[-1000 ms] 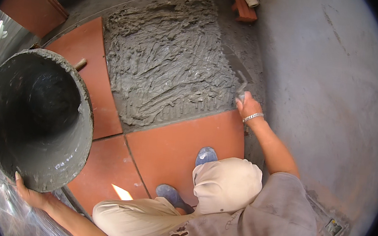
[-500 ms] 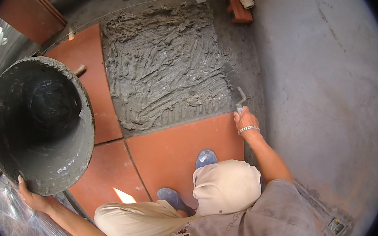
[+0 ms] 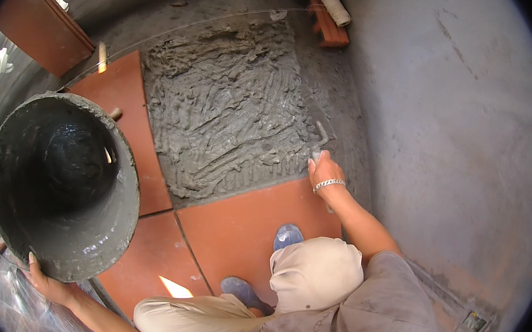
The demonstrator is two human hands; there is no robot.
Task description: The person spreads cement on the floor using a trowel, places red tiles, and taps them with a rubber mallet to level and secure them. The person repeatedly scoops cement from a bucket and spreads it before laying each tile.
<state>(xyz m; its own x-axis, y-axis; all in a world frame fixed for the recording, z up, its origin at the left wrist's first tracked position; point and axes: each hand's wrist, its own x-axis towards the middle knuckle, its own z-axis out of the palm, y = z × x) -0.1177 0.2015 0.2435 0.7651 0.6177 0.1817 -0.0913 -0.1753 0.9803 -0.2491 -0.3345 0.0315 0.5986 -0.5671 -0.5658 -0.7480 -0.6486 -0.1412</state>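
My left hand (image 3: 45, 280) grips the lower rim of a large mortar-smeared bucket (image 3: 60, 183), tipped so its dark inside faces me. A trowel (image 3: 319, 139) is held in my right hand (image 3: 325, 171), which wears a metal bracelet, at the right edge of a patch of wet grey mortar (image 3: 226, 116) spread in ridges on the floor. Terracotta tiles (image 3: 239, 234) lie in front of the mortar, and I crouch on them in blue shoes (image 3: 288, 235).
More terracotta tiles (image 3: 123, 105) run along the mortar's left side. A stack of tiles (image 3: 38, 22) leans at the far left. A ball of string on a red brick (image 3: 330, 17) sits at the back. A grey concrete wall (image 3: 451, 133) rises on the right.
My right hand with the trowel has slid a little nearer along the mortar's right edge. The bucket stays tipped in my left hand.
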